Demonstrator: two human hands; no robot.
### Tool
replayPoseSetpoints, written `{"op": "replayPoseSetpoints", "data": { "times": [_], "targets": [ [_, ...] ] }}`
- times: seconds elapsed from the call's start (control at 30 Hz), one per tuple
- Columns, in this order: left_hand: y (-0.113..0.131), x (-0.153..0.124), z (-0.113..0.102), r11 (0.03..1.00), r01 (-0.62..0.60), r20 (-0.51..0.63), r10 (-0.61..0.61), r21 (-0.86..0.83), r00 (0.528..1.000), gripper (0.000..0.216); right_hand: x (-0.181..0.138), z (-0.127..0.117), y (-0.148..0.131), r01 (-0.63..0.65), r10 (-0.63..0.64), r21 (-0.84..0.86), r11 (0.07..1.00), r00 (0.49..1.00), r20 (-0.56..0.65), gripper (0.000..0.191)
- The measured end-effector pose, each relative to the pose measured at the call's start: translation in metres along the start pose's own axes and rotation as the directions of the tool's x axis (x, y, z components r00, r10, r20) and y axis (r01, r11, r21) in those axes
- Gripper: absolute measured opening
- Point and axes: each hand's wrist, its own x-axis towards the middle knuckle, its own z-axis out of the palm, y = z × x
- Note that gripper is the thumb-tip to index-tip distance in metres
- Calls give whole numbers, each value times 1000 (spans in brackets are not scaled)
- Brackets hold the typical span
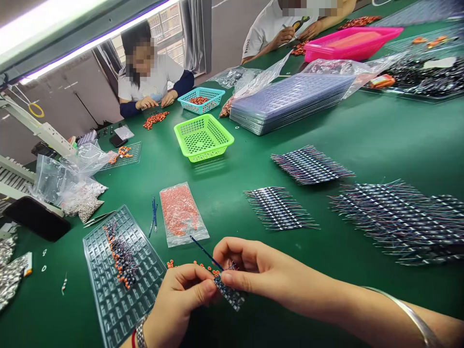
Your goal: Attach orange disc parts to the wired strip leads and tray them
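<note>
My left hand (pixel 181 302) and my right hand (pixel 253 275) meet low in the middle of the view, both pinched on a small dark wired component (pixel 230 294) with a thin blue wire (pixel 205 251) sticking up and left from it. Small orange parts (pixel 197 265) lie loose on the green table (pixel 362 145) just beyond my fingers. A clear blister tray (pixel 119 285) with several wired parts in its cells lies left of my left hand. A clear bag of orange parts (pixel 180 211) lies beyond my hands.
Bundles of wired components (pixel 311 165) (pixel 279 208) (pixel 402 220) lie to the right. A green basket (pixel 203 137), a blue basket (pixel 201 100), a stack of clear trays (pixel 290 99) and a pink tray (pixel 351 42) stand further off. Two people work at the far side. A phone (pixel 36 218) lies left.
</note>
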Motion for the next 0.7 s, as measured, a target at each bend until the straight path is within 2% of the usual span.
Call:
{"op": "replayPoseSetpoints", "data": {
  "times": [0.27,0.53,0.7],
  "targets": [
    [0,1,4,975,106,6,-107,-193,994,35,3,0,-1,-76,77,114,991,997,-5,50],
    [2,2,4,959,151,8,-154,-239,988,35,2,-1,-1,-72,71,116,991,997,10,49],
    [0,1,4,961,137,14,-137,-241,990,33,3,0,-1,-28,28,62,998,1000,-10,46]
  ]
}}
